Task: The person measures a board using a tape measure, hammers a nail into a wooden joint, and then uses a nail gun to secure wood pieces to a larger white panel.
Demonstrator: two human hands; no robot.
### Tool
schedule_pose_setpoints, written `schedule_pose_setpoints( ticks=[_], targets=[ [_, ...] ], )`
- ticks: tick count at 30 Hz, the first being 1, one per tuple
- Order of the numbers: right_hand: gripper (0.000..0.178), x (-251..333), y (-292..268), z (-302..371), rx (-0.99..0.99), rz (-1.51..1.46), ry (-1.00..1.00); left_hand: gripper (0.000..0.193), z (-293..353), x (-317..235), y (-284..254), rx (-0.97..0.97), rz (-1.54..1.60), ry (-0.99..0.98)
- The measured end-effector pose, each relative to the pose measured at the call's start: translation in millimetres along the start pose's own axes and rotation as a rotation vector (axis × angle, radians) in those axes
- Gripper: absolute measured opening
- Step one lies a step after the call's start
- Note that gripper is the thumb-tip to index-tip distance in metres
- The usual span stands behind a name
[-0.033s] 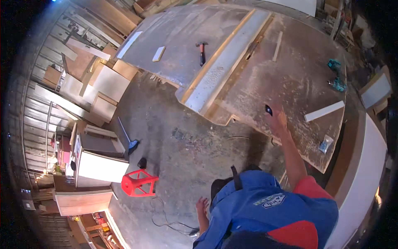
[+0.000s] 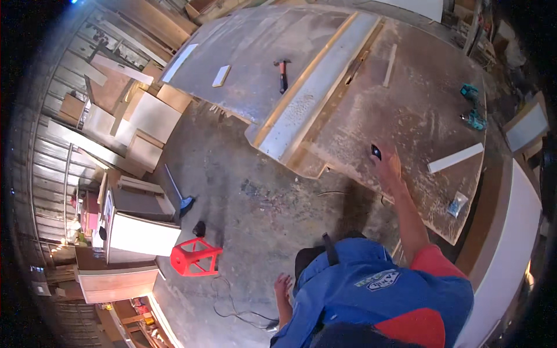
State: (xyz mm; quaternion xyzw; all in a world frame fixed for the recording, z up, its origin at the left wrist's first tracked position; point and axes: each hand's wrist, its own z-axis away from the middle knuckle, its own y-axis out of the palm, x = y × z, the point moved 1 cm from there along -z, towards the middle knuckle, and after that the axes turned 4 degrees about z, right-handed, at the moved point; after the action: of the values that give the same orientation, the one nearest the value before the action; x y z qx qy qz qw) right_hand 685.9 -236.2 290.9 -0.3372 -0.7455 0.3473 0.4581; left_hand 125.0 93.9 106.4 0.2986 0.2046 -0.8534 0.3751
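Note:
My right arm reaches out over the worn brown worktable. Near the table's front edge, my right hand is closed round a small black rounded object; its kind I cannot make out. Low beside my body hangs my left hand, over the floor, with fingers slightly bent and apart and nothing in them. A white strip of board lies to the right of my right hand. Closer to the table's right corner is a small clear bag with blue contents.
A hammer, a teal cordless drill and a metal-topped rail are on the table. On the floor at left stand a red plastic stool and a white-fronted cabinet. A cable lies near my left hand.

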Motion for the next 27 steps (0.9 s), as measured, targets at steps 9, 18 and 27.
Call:
schedule_pose_setpoints(
  ticks=[9, 18, 27],
  targets=[
    [0.046, 8, 63, -40, -0.081, 0.102, 0.101, 0.033, -133, -296, 97, -0.167, -0.22, 0.488],
    [0.054, 67, 103, -65, -0.264, 0.533, 0.52, 0.03, -313, -628, 343, 0.369, -0.491, 1.137],
    [0.06, 220, 144, -42, -0.412, 0.178, 0.857, 0.076, -367, -704, 569, 0.396, -0.955, 1.303]
  ],
)
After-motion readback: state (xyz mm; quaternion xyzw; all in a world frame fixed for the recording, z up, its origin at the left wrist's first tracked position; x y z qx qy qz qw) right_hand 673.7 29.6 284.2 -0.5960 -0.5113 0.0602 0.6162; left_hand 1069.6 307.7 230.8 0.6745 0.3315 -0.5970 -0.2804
